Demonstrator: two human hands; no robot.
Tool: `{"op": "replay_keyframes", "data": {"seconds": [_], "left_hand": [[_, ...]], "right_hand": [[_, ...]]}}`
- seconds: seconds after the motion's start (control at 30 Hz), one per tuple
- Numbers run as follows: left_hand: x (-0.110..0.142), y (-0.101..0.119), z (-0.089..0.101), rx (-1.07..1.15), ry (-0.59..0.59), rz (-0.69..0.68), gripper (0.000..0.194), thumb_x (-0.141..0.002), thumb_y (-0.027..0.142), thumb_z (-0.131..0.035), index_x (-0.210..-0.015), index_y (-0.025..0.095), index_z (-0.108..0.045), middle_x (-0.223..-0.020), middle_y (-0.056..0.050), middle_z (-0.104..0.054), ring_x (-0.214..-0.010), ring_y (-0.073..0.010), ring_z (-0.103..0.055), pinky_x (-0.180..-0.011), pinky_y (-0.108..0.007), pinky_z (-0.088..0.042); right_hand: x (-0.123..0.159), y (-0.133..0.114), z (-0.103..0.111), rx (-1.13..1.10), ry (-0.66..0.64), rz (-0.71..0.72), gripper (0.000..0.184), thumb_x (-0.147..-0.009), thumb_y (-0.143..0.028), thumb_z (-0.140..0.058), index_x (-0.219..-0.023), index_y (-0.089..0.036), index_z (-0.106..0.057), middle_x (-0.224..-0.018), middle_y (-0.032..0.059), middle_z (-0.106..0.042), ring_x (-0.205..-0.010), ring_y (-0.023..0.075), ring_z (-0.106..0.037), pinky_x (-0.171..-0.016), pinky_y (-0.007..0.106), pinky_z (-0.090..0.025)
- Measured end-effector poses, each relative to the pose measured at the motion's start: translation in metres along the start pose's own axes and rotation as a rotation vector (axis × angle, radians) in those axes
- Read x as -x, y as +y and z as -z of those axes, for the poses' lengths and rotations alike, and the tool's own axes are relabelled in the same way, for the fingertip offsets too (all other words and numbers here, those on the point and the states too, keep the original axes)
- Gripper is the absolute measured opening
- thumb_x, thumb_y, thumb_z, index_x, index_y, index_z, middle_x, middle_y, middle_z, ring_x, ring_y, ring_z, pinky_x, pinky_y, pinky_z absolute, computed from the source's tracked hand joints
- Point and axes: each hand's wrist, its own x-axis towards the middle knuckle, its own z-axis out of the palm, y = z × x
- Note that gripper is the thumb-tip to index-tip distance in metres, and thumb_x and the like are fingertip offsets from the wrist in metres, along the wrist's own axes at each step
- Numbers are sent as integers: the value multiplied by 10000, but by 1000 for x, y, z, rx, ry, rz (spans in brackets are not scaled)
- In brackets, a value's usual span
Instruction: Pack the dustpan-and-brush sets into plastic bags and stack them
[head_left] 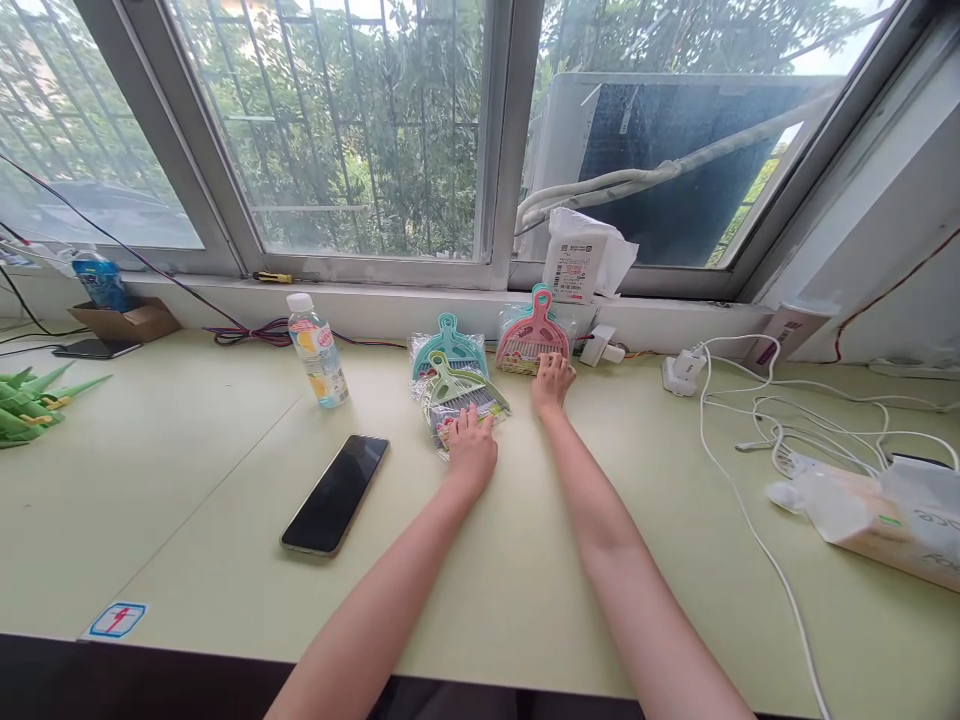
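Note:
My left hand (472, 447) is at the lower front of a green dustpan and brush set (454, 384) in clear plastic wrap. Its fingers bend over the bottom edge, and the thumb is hard to make out. This set leans back, partly covering a teal dustpan and brush set (448, 343) behind it. To the right, my right hand (553, 382) has its fingers curled at the lower right corner of a pink dustpan and brush set (535, 325). The pink set stands against the wall below the window, also wrapped in plastic.
Left of my hands are a phone (337, 495) and a drink bottle (318, 352). A white charger (683, 372), loose cables (795, 425) and a tissue pack (885, 515) lie to the right. A labelled white package (577, 258) stands on the sill; a cardboard box (129, 324) sits far left.

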Motion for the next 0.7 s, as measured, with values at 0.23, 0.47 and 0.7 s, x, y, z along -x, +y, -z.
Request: {"op": "replay_keyframes", "data": {"seconds": [0.23, 0.47, 0.7], "left_hand": [[0, 0, -7, 9, 25, -7, 455, -894, 195, -389, -1323, 202, -542, -1506, -135, -384, -1372, -281, -367, -1107, -452, -283], [0, 1, -2, -4, 19, -10, 449, -899, 195, -381, -1312, 195, -556, -1507, -136, -382, -1375, -290, -368, -1100, -440, -301], [-1, 1, -7, -7, 34, -11, 447, -898, 196, -390, -1315, 207, -554, -1507, -136, -383, -1371, -285, -371, -1106, -448, -293]], "right_hand": [[1, 0, -8, 86, -276, 131, 282, -921, -299, -410, -976, -143, -639, -917, 139, -683, -916, 250, -594, -906, 404, -310], [1, 2, -9, 28, -236, 196, 330, -931, -272, -375, -1019, -159, -672, -1063, 118, -678, -1001, 233, -571, -880, 360, -350], [2, 5, -15, 44, -178, 198, 443, -924, -208, -366, -1322, -152, -551, -1247, 126, -615, -1174, 247, -455, -920, 352, -377]]}}
